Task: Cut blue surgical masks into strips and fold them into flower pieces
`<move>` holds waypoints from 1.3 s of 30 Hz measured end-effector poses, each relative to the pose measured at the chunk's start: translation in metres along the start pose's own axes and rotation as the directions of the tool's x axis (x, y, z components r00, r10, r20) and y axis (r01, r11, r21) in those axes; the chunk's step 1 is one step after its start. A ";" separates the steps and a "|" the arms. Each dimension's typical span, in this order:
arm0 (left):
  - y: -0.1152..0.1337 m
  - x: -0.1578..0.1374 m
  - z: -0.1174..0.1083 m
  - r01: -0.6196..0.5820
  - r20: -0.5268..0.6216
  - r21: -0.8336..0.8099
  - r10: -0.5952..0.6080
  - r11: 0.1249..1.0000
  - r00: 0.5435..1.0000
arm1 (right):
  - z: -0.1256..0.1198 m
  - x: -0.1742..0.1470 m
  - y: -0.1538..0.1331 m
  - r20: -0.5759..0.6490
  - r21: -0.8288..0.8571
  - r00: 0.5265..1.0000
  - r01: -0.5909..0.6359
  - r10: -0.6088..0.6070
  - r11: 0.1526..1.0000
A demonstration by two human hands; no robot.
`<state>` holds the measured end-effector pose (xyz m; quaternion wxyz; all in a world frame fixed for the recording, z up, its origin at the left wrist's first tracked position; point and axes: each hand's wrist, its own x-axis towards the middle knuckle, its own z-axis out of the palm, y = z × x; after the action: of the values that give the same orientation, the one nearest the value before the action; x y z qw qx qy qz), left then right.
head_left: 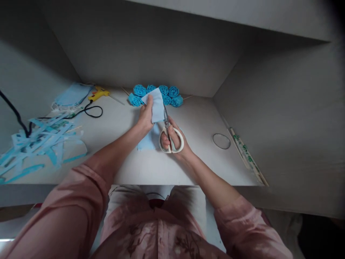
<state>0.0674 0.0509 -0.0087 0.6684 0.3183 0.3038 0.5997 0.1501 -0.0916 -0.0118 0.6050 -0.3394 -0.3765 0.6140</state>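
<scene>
The fingers of my left hand point(146, 114) are pinching a pale-blue, flat fabric piece point(158, 107), thumb lying on its face; those of my right hand point(179, 139) are curling through the cream loops of metal-bladed scissors point(166, 124). The fabric piece is hanging above the middle of the white worktop point(199, 144), its right edge lying against or just beside the blades; I cannot tell whether they are biting. For a clean cut, I should be holding the fabric taut, left fingers clear of the blades. Nearer, a pale-blue sheet point(146, 141) is lying flat; farther, bright-blue rolled roses point(163, 90) are resting in two rows; left, loose pale-blue strips point(40, 144) are lying heaped.
</scene>
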 end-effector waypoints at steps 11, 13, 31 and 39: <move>0.001 0.001 0.001 -0.179 0.036 0.063 0.177 0.982 0.983 | 0.000 0.001 -0.005 0.133 -0.033 0.989 -0.060 0.064 0.998; 0.000 0.003 0.001 -0.177 0.008 0.074 0.177 0.981 0.984 | 0.001 0.001 -0.006 0.152 -0.050 0.986 -0.064 0.070 0.997; -0.009 -0.005 0.001 -0.184 0.084 0.171 0.172 0.968 0.982 | -0.007 0.004 -0.011 0.090 -0.004 0.995 -0.041 0.041 0.999; -0.012 -0.003 0.000 -0.167 0.040 0.174 0.162 0.971 0.986 | -0.004 0.003 -0.013 0.098 -0.070 0.987 -0.120 0.126 0.990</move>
<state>0.0746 0.0466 -0.0182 0.5894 0.4080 0.3199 0.6196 0.1597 -0.0889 -0.0024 0.5347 -0.3491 -0.4047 0.6545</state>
